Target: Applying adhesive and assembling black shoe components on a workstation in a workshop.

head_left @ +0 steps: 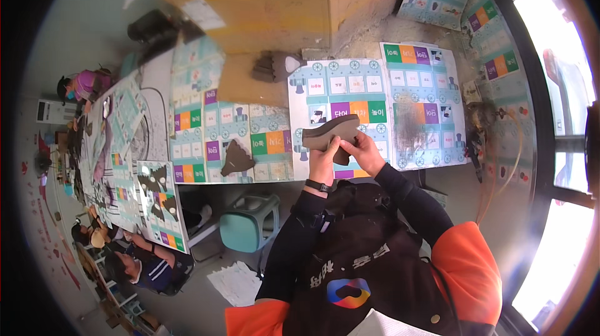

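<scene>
Above the near edge of the table I hold a brown, sole-shaped piece [331,131], which looks like a shoe sole. A darker part of the same colour hangs below it between my hands; whether it is a second piece I cannot tell. My left hand [322,162], with a black band at the wrist, grips it from below. My right hand [367,156] pinches it at the right with thumb and fingers. To the left, a dark brown pointed piece [238,158] lies on the table. Farther back sit several stacked brown pieces [270,67].
Printed teal sheets cover the table [272,175]. Large cardboard boxes [262,8] stand at its back. A teal stool [242,231] is at the left below the table edge. Other people [153,268] sit along a table further left. A cable [509,170] hangs at the right near bright windows.
</scene>
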A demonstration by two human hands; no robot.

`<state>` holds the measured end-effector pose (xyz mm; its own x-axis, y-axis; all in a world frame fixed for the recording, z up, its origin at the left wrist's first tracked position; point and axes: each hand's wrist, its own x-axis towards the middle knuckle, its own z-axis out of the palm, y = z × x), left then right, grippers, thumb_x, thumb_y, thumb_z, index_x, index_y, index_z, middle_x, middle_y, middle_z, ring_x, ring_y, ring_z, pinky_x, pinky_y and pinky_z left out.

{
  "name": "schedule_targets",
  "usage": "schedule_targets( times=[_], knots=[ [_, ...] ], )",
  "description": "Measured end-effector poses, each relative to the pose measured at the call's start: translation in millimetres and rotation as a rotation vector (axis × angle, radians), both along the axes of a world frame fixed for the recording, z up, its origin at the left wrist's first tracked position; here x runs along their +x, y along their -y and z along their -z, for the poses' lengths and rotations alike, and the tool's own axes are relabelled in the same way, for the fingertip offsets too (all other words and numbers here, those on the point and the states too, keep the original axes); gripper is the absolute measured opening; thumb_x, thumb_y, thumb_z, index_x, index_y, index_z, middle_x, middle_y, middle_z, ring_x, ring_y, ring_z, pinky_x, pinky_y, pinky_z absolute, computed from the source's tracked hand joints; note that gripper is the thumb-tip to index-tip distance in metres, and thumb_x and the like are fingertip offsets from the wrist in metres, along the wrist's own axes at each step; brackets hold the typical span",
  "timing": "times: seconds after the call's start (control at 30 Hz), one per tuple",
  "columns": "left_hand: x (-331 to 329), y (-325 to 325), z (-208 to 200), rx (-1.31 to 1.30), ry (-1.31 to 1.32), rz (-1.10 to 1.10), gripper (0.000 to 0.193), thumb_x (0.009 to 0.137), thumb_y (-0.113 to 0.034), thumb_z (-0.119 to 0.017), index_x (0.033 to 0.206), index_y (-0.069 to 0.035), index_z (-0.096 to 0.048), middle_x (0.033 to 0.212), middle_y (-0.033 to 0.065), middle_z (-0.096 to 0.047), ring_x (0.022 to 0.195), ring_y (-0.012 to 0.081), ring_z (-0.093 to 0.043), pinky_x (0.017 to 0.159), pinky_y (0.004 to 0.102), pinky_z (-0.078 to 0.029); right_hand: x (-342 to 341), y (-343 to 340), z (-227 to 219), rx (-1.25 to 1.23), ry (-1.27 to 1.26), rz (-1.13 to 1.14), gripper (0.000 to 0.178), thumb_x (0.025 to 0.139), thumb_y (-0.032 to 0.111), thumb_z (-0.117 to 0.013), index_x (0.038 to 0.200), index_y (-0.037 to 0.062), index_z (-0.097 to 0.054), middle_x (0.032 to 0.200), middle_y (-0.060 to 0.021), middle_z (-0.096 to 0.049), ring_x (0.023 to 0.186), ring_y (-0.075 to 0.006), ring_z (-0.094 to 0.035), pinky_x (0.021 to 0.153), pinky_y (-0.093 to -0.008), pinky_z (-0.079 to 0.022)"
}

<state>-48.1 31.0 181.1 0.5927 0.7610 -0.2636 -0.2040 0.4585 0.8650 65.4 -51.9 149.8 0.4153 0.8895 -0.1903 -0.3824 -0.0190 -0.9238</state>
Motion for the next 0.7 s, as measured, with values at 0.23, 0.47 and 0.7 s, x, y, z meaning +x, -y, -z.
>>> schedule_targets(
  times=[0.23,0.47,0.7],
  knots=[
    [-60.9,-23.5,-67.1,0.039,0.009,0.238,0.040,0.082,-0.005,-0.069,0.116,0.005,-0.051,0.108,0.0092,-0.063,0.100,0.0146,-0.059,0.090,0.0281,-0.046,10.6,22.6,-86.4,-0.020,0.079,-0.112,0.036,0.087,0.022,-0.068,0.110,-0.0039,-0.058,0.093,-0.0039,-0.065,0.086,-0.0088,-0.057,0.077,-0.0259,-0.047],
    [-75.3,13.0,-47.0,0.472,-0.065,-0.105,0.027,0.077,-0.001,-0.074,0.100,0.002,-0.059,0.096,0.0069,-0.065,0.088,0.0114,-0.062,0.073,0.0242,-0.051,-93.4,40.4,-139.4,-0.162,0.985,0.358,0.035,0.080,0.014,-0.068,0.110,0.0002,-0.060,0.087,-0.0213,-0.065,0.082,-0.0393,-0.062,0.070,-0.0395,-0.052],
    [-121.9,7.6,-95.5,0.075,0.025,0.540,0.034,0.076,-0.003,-0.075,0.104,-0.001,-0.056,0.096,0.0051,-0.064,0.084,0.0113,-0.062,0.074,0.0236,-0.051,-71.7,100.0,-133.8,-0.082,0.511,-0.013,0.030,0.078,0.014,-0.074,0.101,-0.0038,-0.066,0.089,-0.0122,-0.070,0.079,-0.0135,-0.064,0.069,-0.0284,-0.051]
  ],
)
